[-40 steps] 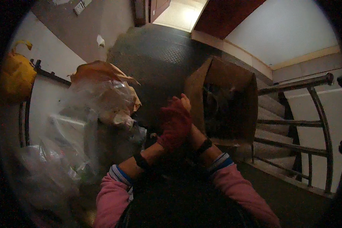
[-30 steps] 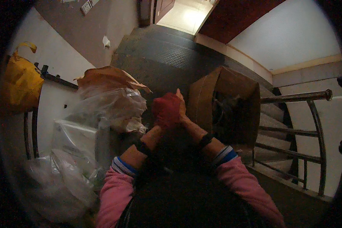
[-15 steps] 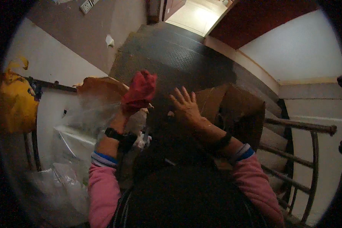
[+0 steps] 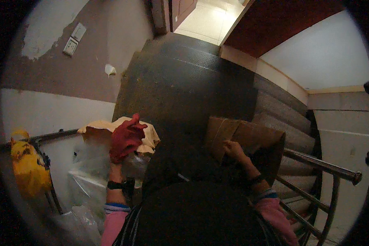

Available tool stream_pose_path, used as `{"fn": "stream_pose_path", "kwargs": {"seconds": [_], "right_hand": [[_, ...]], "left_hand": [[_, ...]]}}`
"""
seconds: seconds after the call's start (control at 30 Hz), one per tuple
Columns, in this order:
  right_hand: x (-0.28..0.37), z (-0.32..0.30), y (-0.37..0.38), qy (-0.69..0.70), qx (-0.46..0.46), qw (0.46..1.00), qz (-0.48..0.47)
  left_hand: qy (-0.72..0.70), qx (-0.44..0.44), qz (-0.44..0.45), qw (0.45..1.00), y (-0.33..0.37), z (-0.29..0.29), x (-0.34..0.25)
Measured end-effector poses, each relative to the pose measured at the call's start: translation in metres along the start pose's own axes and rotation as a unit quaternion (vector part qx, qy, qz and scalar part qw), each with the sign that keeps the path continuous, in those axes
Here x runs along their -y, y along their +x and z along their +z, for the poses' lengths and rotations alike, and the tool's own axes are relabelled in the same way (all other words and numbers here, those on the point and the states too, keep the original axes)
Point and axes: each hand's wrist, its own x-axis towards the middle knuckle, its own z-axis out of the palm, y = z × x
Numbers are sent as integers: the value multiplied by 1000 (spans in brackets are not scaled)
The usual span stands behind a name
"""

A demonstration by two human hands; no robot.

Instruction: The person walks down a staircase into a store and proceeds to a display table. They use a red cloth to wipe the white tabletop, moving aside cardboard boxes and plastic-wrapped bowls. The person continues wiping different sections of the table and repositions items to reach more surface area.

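A red glove [image 4: 127,140] covers my left hand [image 4: 129,133]. Its fingers look apart, some of them bent, and I see nothing gripped in them. Just behind and beside the glove is a torn tan sheet, paper or thin cardboard [image 4: 151,137], on top of a heap of clear plastic. My bare right hand [image 4: 236,151] is over the brown cardboard box [image 4: 258,133] on the right. Its fingers are curled together; whether they pinch anything cannot be made out. Dark bands circle both wrists, and the pink sleeves end in blue and white cuffs.
A metal railing [image 4: 320,162] runs along the right, beside stair steps [image 4: 281,100]. A yellow bag [image 4: 30,164] hangs at the left rail. Clear plastic wrapping [image 4: 84,221] lies below it. Dark landing floor [image 4: 176,82] leads to a lit doorway [image 4: 203,20].
My gloved left hand has come down and leftward to the tan sheet. My right hand, spread before, has moved right and down to the box and curled its fingers. The view has tilted slightly.
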Motion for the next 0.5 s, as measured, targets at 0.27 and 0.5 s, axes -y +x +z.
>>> {"fn": "stream_pose_path", "kwargs": {"seconds": [0.27, 0.5], "right_hand": [[27, -49, 16, -45, 33, 996, 73], [49, -96, 78, -153, 80, 985, 25]], "left_hand": [[95, 5, 16, 995, 71, -11, -9], [178, 25, 125, 976, 194, -51, -39]]}}
